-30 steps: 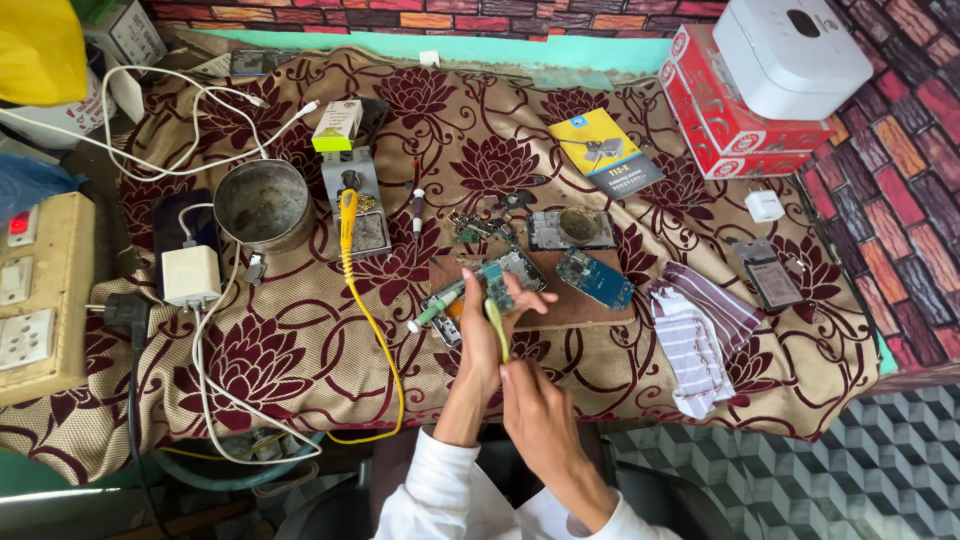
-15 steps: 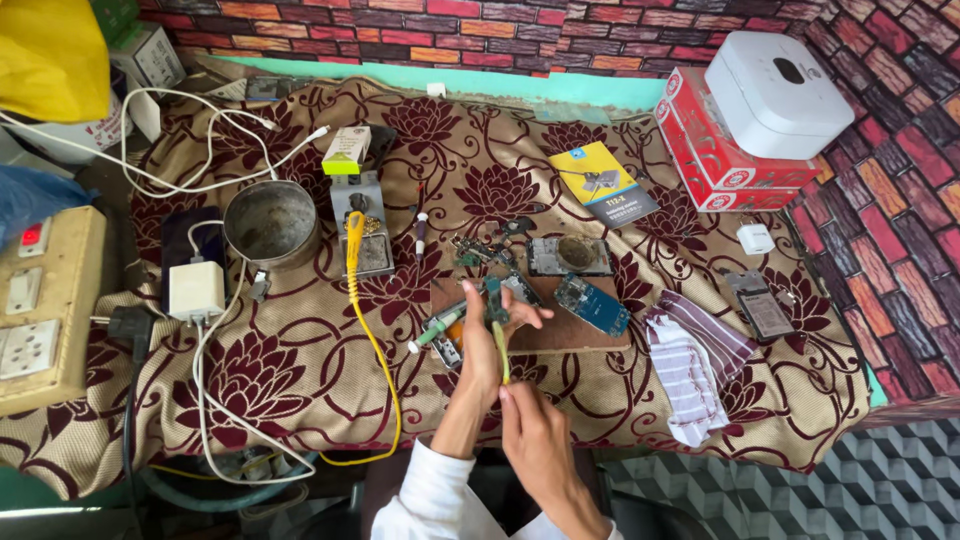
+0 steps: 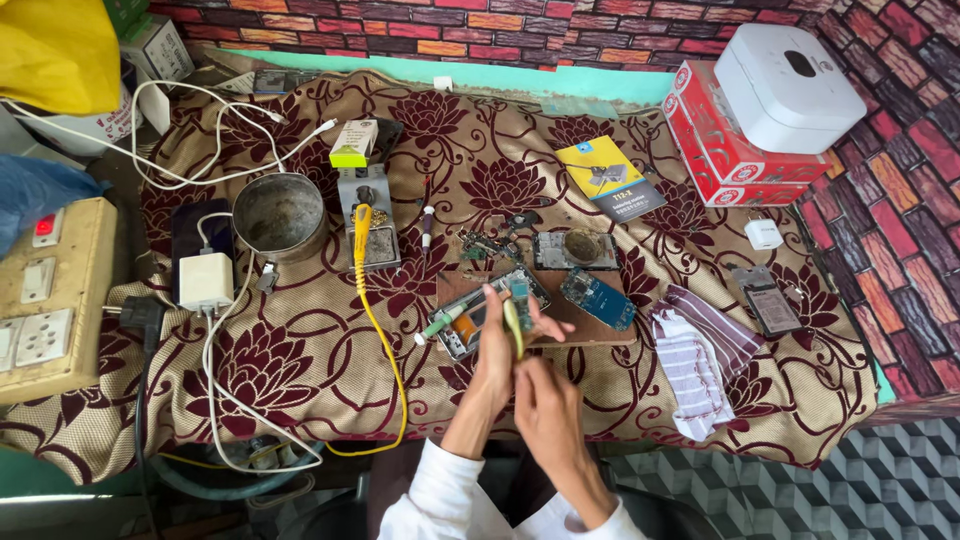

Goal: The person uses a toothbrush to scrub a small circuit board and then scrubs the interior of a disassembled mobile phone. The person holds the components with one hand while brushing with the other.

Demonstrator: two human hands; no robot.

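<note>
floral-clothed tabletop point(image 3: 300, 380): left hand point(image 3: 497, 345) pinches a small circuit board point(image 3: 520, 292), right hand point(image 3: 545, 405) grips a yellow-green brush point(image 3: 513, 328); hard scrubbing could dislodge tiny parts.

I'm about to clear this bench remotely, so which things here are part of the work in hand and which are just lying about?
In use:
left hand holding a small green circuit board
right hand holding a yellow-green tool against it
opened phone frame on the wooden board

Lying about:
metal cup
yellow-handled soldering iron
striped cloth
yellow booklet
red boxes
white charger
</note>
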